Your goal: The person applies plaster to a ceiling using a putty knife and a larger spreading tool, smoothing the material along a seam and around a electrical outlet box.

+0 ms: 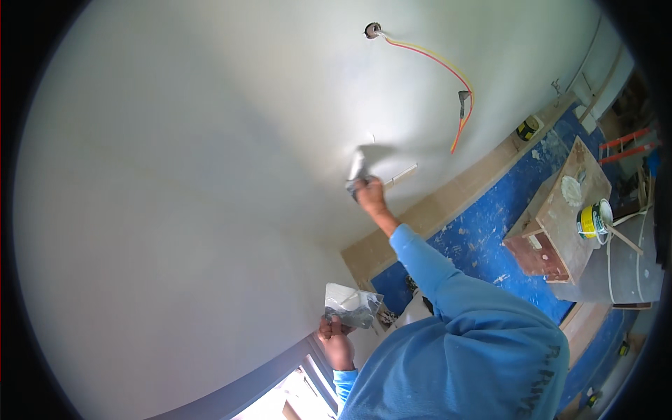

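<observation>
My right hand point(371, 196) grips a putty knife point(357, 165), slightly blurred, its blade at the pale wall point(210, 175). Lower down, my left hand point(336, 341) is closed on a wide metal filling knife point(352, 306) with white filler on its blade. It is held below and a little left of my right hand, apart from it. Near the right hand, a thin pale strip or slot point(401, 174) shows on the wall. Above it, red and yellow wires point(437, 60) hang from a round hole point(372, 30), with a dark piece point(463, 103) beside them.
A wooden box point(553, 238) stands on the blue floor covering point(476, 227) at the right, bearing a yellow-labelled bucket point(593, 218) and white filler point(570, 190). Another tub point(528, 127) stands by the wall. An orange frame point(625, 145) is at far right; a bright window point(294, 397) lies below.
</observation>
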### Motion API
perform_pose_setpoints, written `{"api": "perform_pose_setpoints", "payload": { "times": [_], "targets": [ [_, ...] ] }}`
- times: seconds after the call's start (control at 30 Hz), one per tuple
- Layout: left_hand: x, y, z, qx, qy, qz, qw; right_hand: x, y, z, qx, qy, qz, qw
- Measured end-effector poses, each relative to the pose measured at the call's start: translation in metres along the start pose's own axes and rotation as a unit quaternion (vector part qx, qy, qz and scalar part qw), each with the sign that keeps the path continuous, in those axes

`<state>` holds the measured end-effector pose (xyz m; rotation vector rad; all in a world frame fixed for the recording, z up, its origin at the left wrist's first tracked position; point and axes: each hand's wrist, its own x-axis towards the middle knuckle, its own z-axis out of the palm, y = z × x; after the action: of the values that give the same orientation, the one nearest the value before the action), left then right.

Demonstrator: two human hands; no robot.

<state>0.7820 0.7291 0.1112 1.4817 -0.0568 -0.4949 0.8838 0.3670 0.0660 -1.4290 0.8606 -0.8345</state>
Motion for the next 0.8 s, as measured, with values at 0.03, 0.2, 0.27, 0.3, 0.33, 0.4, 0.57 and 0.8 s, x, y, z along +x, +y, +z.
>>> {"api": "perform_pose_setpoints", "payload": {
  "times": [0.03,0.2,0.27,0.3,0.33,0.4,0.57,0.8],
  "targets": [
    [0.000,0.000,0.001,0.008,-0.011,0.003,1.000,0.012,0.005,-0.018,0.084,0.041,0.072,0.993],
    [0.005,-0.006,0.000,0.000,-0.033,-0.004,0.999,0.060,0.002,-0.064,0.317,0.162,0.209,0.911],
    [0.002,-0.010,-0.003,-0.001,-0.027,-0.003,1.000,0.055,-0.010,-0.061,0.336,0.140,0.199,0.910],
    [-0.001,-0.011,-0.003,-0.008,-0.017,-0.006,1.000,0.051,-0.016,-0.055,0.325,0.123,0.187,0.919],
    [0.001,-0.009,-0.001,-0.015,-0.017,-0.005,1.000,0.053,-0.017,-0.057,0.317,0.111,0.169,0.927],
    [0.004,-0.009,-0.002,-0.006,-0.030,-0.003,1.000,0.065,-0.012,-0.054,0.333,0.126,0.084,0.931],
    [0.002,-0.019,-0.006,-0.038,-0.017,-0.019,0.999,0.062,-0.046,-0.028,0.332,0.224,0.030,0.916],
    [0.004,-0.014,-0.007,-0.064,-0.025,-0.019,0.997,0.065,-0.131,-0.029,0.233,0.139,-0.028,0.962]
  ]
}}
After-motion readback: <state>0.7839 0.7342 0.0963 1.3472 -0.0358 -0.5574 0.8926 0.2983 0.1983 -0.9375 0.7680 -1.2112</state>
